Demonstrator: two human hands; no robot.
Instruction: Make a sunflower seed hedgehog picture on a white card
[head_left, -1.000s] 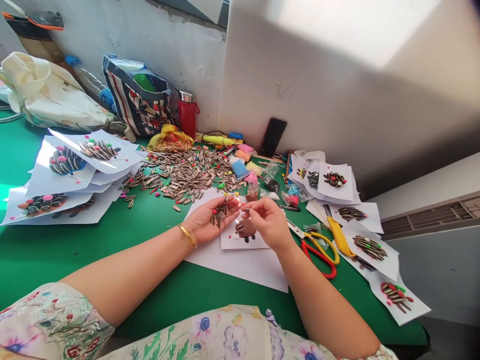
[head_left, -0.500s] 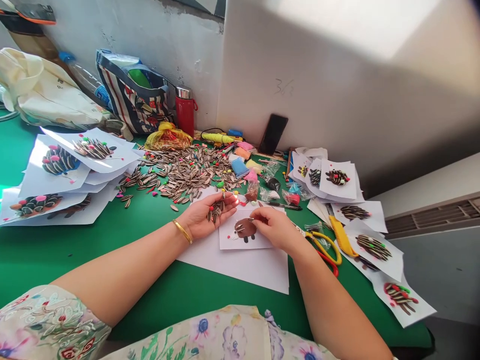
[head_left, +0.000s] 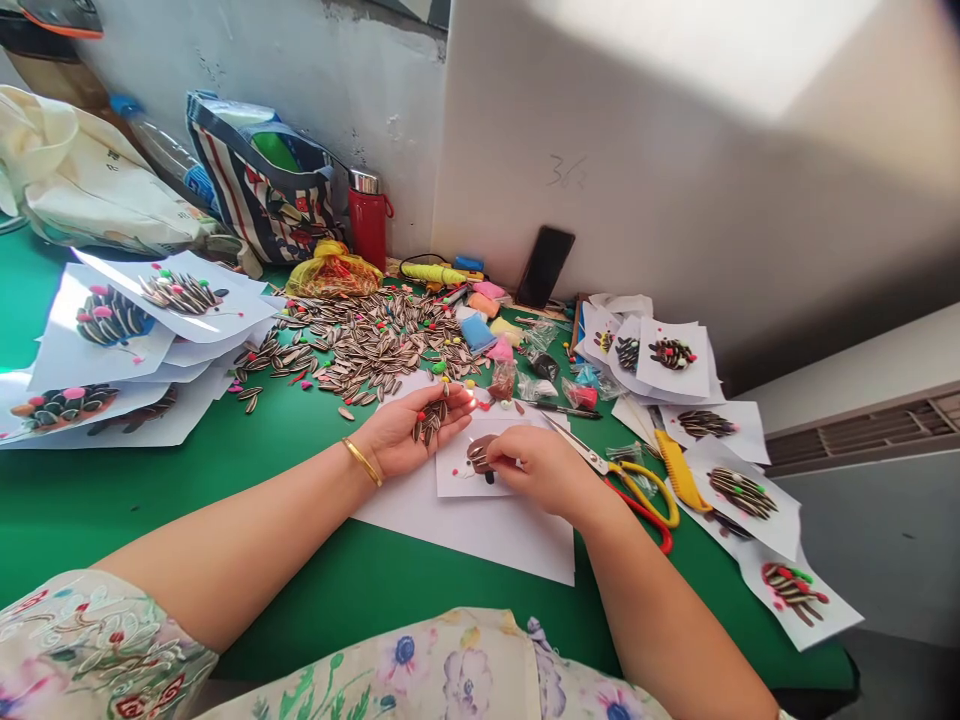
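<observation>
- Left hand (head_left: 409, 432) lies open, palm up, with seeds (head_left: 429, 422) in it
- Right hand (head_left: 541, 466) touches the brown clay (head_left: 480, 452) on a card (head_left: 454, 480); cannot tell its grip

Bright daylight lights the top of the white panel (head_left: 675, 60); a soft diagonal shadow crosses its lower part. Far left of the panel, paper sheets (head_left: 64, 350) glare, and the picture's edges bow.

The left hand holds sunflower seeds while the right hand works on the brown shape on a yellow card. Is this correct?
Not quite. The head view shows the card is white, not yellow. The left hand holds sunflower seeds; the right hand works on the brown shape.
</observation>
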